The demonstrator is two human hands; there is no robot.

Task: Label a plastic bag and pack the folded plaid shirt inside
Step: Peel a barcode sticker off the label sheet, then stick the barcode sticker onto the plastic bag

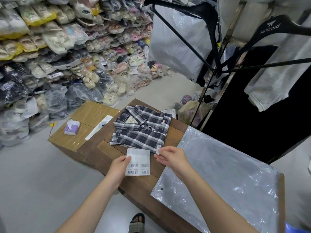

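Note:
A folded plaid shirt point(142, 127), dark blue and white, lies on the wooden table point(134, 184). To its right a clear plastic bag point(218, 180) lies flat on the table. My left hand point(120, 165) holds a white sheet of barcode labels point(138, 162) by its left edge, just in front of the shirt. My right hand point(171, 157) pinches a small peeled label point(158, 149) between thumb and fingertips, beside the sheet's upper right corner and over the shirt's near edge.
A taped cardboard box point(79, 132) with a tissue pack point(72, 127) stands left of the table. Bagged shoes point(67, 47) are heaped against the far wall. A metal rack point(218, 68) with black hangers and clothes stands at the right. My sandalled foot point(137, 223) is below.

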